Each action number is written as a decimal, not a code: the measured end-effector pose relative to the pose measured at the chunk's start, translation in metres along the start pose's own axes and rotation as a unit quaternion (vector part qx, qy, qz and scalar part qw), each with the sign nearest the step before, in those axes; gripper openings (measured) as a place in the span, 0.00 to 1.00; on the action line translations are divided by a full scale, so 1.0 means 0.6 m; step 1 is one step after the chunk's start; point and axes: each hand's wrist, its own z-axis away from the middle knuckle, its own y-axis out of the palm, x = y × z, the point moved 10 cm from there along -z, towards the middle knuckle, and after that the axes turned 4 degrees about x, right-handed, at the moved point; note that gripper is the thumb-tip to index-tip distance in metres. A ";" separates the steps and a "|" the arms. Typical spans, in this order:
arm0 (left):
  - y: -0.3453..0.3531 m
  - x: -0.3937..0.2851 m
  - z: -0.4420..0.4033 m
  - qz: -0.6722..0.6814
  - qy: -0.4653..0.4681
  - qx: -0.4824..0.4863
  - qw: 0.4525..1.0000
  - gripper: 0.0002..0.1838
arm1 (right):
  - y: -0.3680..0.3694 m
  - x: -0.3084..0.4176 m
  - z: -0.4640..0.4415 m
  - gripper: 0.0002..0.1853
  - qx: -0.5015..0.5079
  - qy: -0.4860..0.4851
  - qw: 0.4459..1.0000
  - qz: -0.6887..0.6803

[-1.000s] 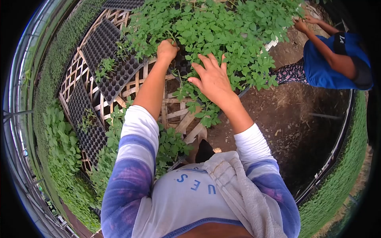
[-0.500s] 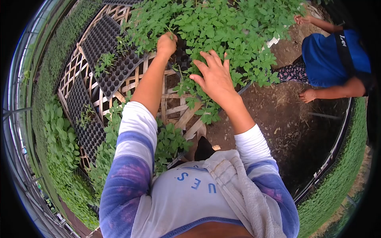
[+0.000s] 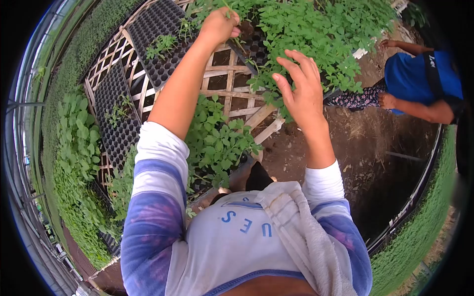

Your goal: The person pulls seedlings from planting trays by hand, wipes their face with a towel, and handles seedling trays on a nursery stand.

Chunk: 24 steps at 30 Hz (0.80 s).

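Observation:
My left hand [image 3: 219, 28] is closed in a pinch on a thin green seedling [image 3: 226, 5], whose stem rises above the fingers. Its lower part is mostly hidden by the hand. Just to the right of that hand lies a black seedling tray [image 3: 256, 48], partly covered by leaves. Fingers spread, my right hand [image 3: 303, 89] holds nothing and hovers at the near edge of the dense green seedlings [image 3: 316, 34]. Whether its fingertips brush the leaves I cannot tell.
Black cell trays [image 3: 157, 37] with a few loose seedlings [image 3: 161, 47] lie on a wooden lattice bench [image 3: 231, 74]. More leafy plants [image 3: 222, 138] grow close to my body. A person in a blue shirt [image 3: 419, 76] is at the right, over bare soil [image 3: 355, 143].
My left hand has moved up with the seedling, away from the dense plants. The right hand has shifted right and slightly down in view. The other person's near hand has drawn in toward their body.

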 end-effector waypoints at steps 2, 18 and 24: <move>-0.048 -0.053 0.071 -0.034 0.039 0.027 0.998 0.07 | -0.018 0.048 0.013 0.15 -0.014 -0.002 1.000 -0.021; -0.582 0.035 1.067 -0.200 -0.132 -0.105 0.965 0.08 | 0.238 0.866 0.414 0.14 0.306 -0.354 0.851 -0.239; -0.547 0.213 1.187 -0.097 -0.193 -0.135 0.967 0.07 | 0.351 0.925 0.574 0.20 0.400 -0.390 0.827 -0.067</move>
